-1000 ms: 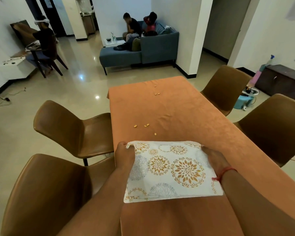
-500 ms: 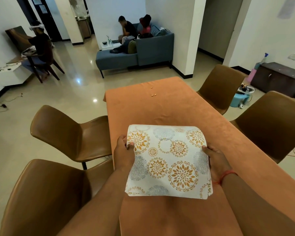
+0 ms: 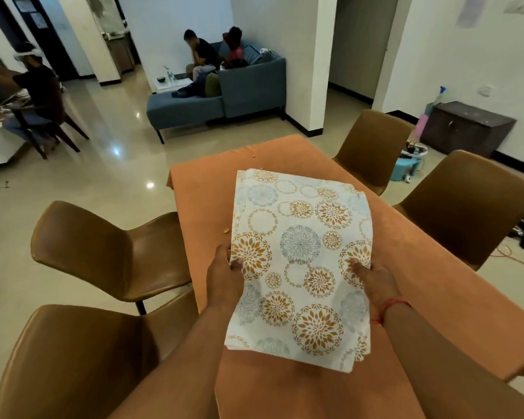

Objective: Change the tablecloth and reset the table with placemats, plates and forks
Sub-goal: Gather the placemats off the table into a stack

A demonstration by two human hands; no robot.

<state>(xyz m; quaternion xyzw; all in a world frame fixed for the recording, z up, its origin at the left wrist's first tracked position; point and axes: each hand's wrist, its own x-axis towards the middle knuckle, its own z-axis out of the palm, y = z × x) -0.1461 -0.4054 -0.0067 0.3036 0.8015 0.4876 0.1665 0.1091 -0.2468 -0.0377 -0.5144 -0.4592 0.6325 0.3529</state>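
Note:
A folded white tablecloth (image 3: 303, 258) with orange and grey flower circles is lifted above the table, its far end tilted up. My left hand (image 3: 226, 275) grips its left edge, thumb on top. At the right edge my right hand (image 3: 371, 278) holds it the same way; a red thread is on that wrist. Beneath lies the orange tablecloth (image 3: 421, 267) covering the long table. Small orange crumbs (image 3: 225, 230) lie on it near the left edge and at the far end.
Two brown chairs stand to the left (image 3: 109, 252) and two to the right (image 3: 472, 207) of the table. A blue sofa (image 3: 224, 95) with seated people is beyond. A dark cabinet (image 3: 466, 128) and a blue bucket (image 3: 410, 164) stand at the right wall.
Both hands have raised the folded cloth off the table and tipped its far end upward, so it now covers the crumbs in the middle of the table.

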